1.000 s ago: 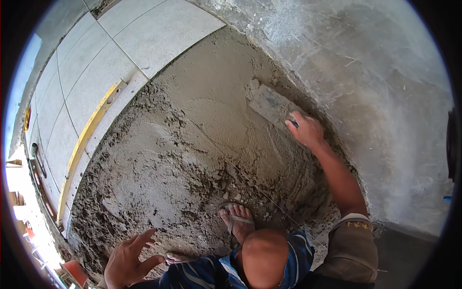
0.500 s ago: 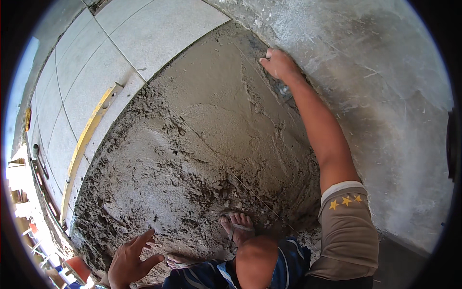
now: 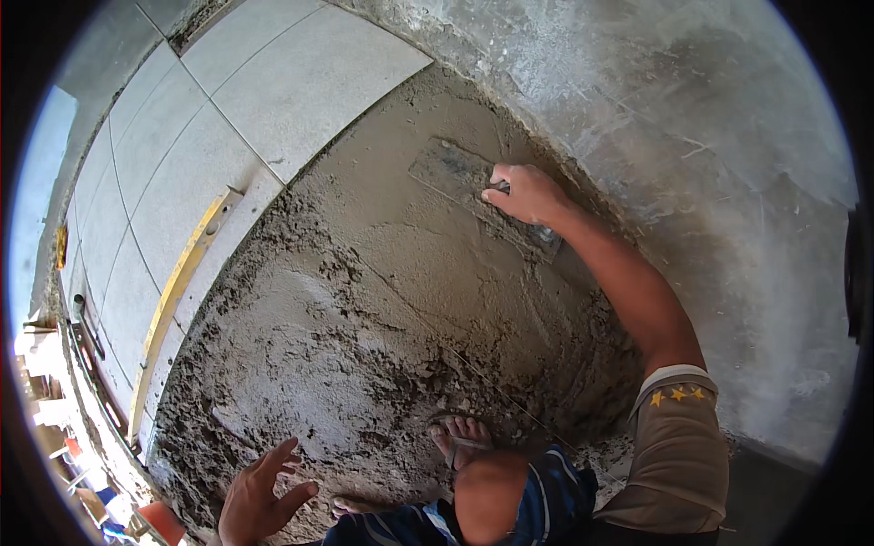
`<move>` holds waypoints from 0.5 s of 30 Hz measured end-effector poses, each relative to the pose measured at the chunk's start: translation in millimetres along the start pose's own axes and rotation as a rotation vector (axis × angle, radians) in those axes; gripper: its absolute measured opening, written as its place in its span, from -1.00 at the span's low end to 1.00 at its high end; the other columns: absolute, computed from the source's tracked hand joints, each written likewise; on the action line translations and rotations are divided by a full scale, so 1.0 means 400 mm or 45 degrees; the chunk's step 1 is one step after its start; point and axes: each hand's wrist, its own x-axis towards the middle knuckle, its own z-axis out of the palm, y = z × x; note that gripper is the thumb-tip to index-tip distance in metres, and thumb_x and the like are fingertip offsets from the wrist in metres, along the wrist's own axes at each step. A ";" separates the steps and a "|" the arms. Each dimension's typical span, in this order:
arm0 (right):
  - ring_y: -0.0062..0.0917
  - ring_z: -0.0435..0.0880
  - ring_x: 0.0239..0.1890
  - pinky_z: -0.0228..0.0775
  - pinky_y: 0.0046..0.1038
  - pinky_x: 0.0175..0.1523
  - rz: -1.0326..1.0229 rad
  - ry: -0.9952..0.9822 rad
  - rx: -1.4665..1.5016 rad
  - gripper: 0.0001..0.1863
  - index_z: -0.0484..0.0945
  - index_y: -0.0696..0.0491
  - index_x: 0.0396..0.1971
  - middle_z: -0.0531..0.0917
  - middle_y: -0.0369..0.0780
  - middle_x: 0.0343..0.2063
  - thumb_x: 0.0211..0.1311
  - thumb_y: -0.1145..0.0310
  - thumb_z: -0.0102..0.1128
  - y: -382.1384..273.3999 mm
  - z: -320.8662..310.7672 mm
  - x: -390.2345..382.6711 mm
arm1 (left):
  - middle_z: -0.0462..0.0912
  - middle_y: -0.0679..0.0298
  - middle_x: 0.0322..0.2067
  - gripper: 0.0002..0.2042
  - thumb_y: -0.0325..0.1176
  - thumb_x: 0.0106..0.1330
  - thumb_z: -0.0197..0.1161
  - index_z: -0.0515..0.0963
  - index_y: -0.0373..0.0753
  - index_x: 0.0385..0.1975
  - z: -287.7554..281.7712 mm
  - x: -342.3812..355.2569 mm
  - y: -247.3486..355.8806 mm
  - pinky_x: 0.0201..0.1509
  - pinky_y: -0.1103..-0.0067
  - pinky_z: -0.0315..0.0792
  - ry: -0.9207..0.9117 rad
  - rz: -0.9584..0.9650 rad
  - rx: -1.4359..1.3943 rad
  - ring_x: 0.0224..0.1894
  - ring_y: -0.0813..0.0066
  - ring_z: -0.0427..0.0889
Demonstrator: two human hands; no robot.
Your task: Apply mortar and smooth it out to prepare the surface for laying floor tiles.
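Note:
My right hand is closed around the handle of a flat rectangular plastering trowel. The trowel's grey, mortar-smeared blade lies on the wet mortar bed, a short way from the wall. Most of the handle is hidden by my fingers. The mortar looks smooth near the blade and rough and crumbly toward my feet. At the lower left, my left hand hovers over the rough mortar with its fingers apart, holding nothing.
Large grey floor tiles border the mortar on the left. A yellow spirit level lies along their edge. A bare cement wall rises on the right. My sandalled foot stands in the mortar; a thin string crosses it nearby.
My right hand has drawn the trowel away from the wall, to the left and nearer to me. The left hand stays open, barely shifted. The whole view has moved slightly.

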 end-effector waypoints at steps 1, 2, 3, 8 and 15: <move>-0.02 0.72 -0.13 0.54 -0.10 0.00 0.098 0.066 -0.119 -0.56 0.65 0.13 -0.14 0.73 0.06 -0.26 0.29 0.02 0.31 -0.006 0.010 0.015 | 0.72 0.05 0.04 -0.35 -0.18 0.35 0.43 0.37 -0.19 0.40 -0.005 0.009 0.002 0.06 0.30 0.56 -0.015 -0.024 -0.052 0.03 0.11 0.73; 0.06 0.69 -0.04 0.54 -0.03 0.05 0.206 0.121 -0.244 -0.56 0.63 0.12 -0.12 0.72 0.07 -0.17 0.32 0.01 0.28 -0.007 0.015 0.017 | 0.71 0.02 0.03 -0.36 -0.19 0.36 0.42 0.38 -0.20 0.40 -0.010 0.019 0.006 0.03 0.30 0.58 -0.041 -0.017 -0.068 0.02 0.11 0.73; 0.06 0.69 -0.02 0.53 -0.02 0.08 0.232 0.182 -0.261 -0.55 0.61 0.11 -0.05 0.72 0.07 -0.14 0.33 0.01 0.26 -0.017 -0.001 0.046 | 0.71 0.02 0.03 -0.36 -0.19 0.36 0.42 0.38 -0.20 0.40 -0.006 0.023 0.000 0.03 0.30 0.58 -0.059 -0.023 -0.065 0.02 0.11 0.73; 0.00 0.68 0.07 0.51 -0.05 0.17 0.264 0.368 -0.236 -0.51 0.61 0.08 0.07 0.71 0.05 -0.04 0.32 0.01 0.25 0.030 -0.066 0.306 | 0.72 0.01 0.02 -0.37 -0.19 0.37 0.41 0.37 -0.13 0.41 -0.005 0.059 -0.028 -0.02 0.27 0.60 -0.034 -0.035 0.089 -0.02 0.11 0.74; -0.04 0.72 -0.05 0.51 -0.13 0.05 0.282 0.067 -0.107 -0.56 0.67 0.13 -0.16 0.72 0.07 -0.18 0.27 0.01 0.31 0.094 -0.076 0.160 | 0.73 0.06 0.00 -0.36 -0.20 0.36 0.42 0.37 -0.12 0.42 0.003 0.033 -0.089 0.02 0.29 0.58 0.139 -0.005 0.116 -0.03 0.14 0.73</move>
